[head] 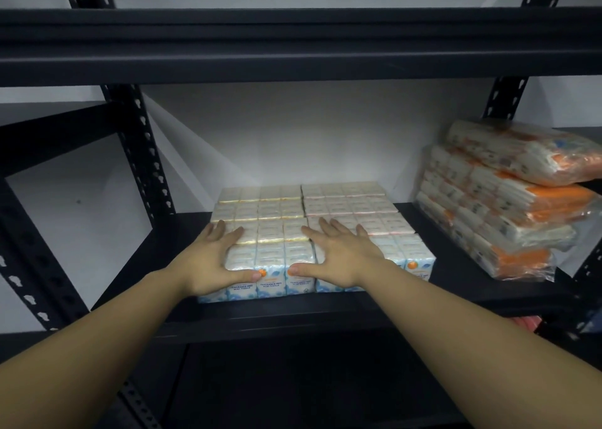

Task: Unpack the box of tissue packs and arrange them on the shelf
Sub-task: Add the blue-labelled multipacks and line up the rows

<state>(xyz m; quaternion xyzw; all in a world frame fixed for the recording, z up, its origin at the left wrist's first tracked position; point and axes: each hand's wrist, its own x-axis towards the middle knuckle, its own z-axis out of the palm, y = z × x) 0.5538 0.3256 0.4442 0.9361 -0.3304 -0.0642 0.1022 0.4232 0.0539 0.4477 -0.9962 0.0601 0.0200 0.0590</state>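
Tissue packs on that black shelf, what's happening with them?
A person is lining up the mini tissue packs on the black metal shelf. Both hands lie flat on top of the front rows: the left hand on the left block, the right hand on the right block, thumbs against the front faces. The packs sit in neat rows reaching back toward the wall. A stack of orange-and-white tissue bundles sits to the right, untouched.

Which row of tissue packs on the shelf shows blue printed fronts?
The front row of white mini tissue packs, nearest the shelf edge under both thumbs. The rows behind show only plain tops with yellow or pink edges.
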